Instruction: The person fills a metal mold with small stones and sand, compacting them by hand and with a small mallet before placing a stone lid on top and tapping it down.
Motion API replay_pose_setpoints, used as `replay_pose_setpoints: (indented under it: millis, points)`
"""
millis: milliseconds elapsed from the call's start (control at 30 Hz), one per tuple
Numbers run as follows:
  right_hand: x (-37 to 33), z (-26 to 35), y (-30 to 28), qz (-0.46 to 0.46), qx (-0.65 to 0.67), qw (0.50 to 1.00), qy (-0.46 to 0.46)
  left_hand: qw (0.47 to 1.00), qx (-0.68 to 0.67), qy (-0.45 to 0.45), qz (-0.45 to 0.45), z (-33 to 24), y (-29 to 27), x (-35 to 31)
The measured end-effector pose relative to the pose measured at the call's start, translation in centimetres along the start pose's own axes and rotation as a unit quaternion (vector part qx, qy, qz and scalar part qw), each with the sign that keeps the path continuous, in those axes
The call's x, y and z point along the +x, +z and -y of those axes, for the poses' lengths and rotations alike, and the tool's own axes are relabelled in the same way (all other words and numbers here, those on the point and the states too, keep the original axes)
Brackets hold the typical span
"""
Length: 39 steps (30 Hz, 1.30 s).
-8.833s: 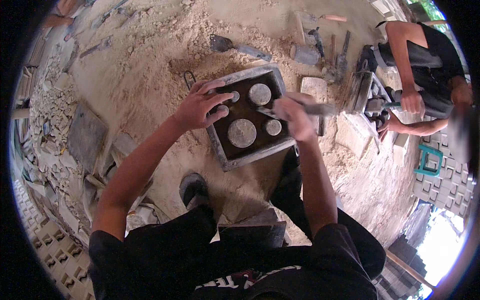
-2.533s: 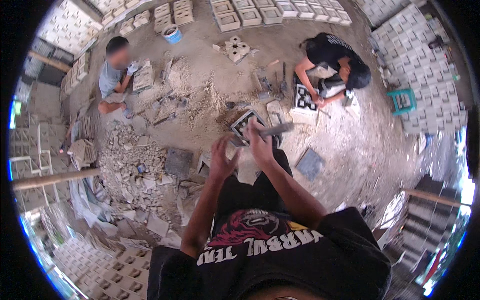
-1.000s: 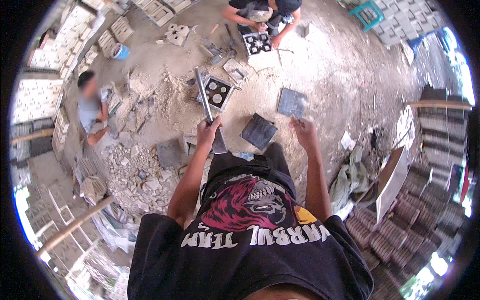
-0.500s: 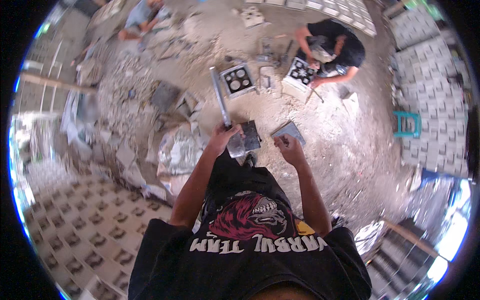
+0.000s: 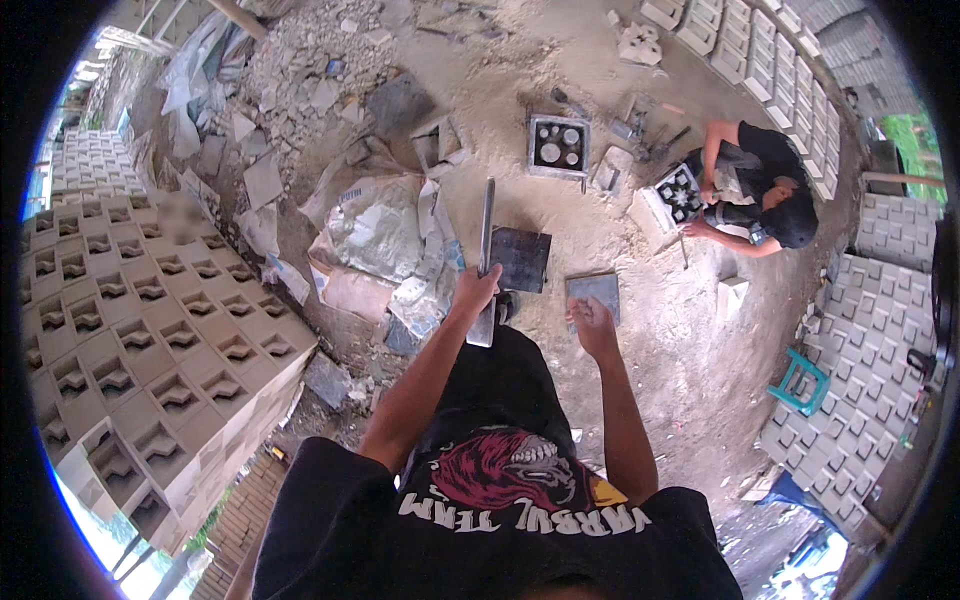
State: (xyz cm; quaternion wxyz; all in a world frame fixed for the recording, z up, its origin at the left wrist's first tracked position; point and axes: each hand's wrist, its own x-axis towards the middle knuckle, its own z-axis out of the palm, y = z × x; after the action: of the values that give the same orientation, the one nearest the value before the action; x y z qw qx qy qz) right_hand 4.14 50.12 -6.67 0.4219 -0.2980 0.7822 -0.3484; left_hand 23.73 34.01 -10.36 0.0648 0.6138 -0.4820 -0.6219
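My left hand (image 5: 477, 291) is closed round a long grey metal bar (image 5: 487, 225), held lengthwise away from me; its near end is wider and flat. Just right of the bar, a dark square plate (image 5: 522, 260) lies on the ground, close to my feet. My right hand (image 5: 594, 326) hovers over the near edge of a smaller grey plate (image 5: 597, 289). Its dusty fingers are loosely bent and apart, with nothing visible in them. Beyond the plates sits a square metal mould (image 5: 559, 148) with round dark and pale shapes inside.
A co-worker (image 5: 768, 185) crouches at right over a star-patterned mould (image 5: 680, 195). Left of me lies an opened sack of pale powder (image 5: 375, 235), near rubble (image 5: 300, 90). Stacked vent blocks (image 5: 150, 350) rise at left. A teal stool (image 5: 800, 382) stands at right.
My view has swung left, so the scene sits further right. The bar stands straighter in my left hand. My right hand's fingers have loosened from a tighter curl.
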Motion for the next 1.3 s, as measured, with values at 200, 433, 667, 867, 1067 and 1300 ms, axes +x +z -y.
replay_pose_setpoints:
  millis: [200, 433, 667, 867, 1067, 1300]
  points:
    - [3.5, -10.7, 4.5, -0.033, -0.079, 0.996, 0.030, 0.994, -0.059, -0.068, -0.059, 10.2, 2.5, 7.3]
    - [14.2, -28.4, 11.9, -0.021, -0.083, 0.978, 0.188, 0.959, 0.215, -0.130, -0.132, 22.0, 9.2, 19.8]
    - [23.8, -45.0, 19.8, -0.085, -0.030, 0.971, 0.220, 0.969, 0.110, -0.080, -0.205, 37.9, 16.2, 31.8]
    - [26.7, -49.5, 20.1, -0.067, 0.125, 0.960, 0.243, 0.980, 0.107, -0.096, -0.137, 41.5, 17.2, 36.2]
    - [27.0, -50.3, 20.0, -0.073, 0.140, 0.953, 0.258, 0.996, 0.042, -0.063, -0.048, 42.8, 15.4, 37.3]
    - [27.8, -49.0, 21.5, -0.050, 0.089, 0.962, 0.252, 0.997, 0.027, 0.037, -0.064, 42.6, 14.6, 38.7]
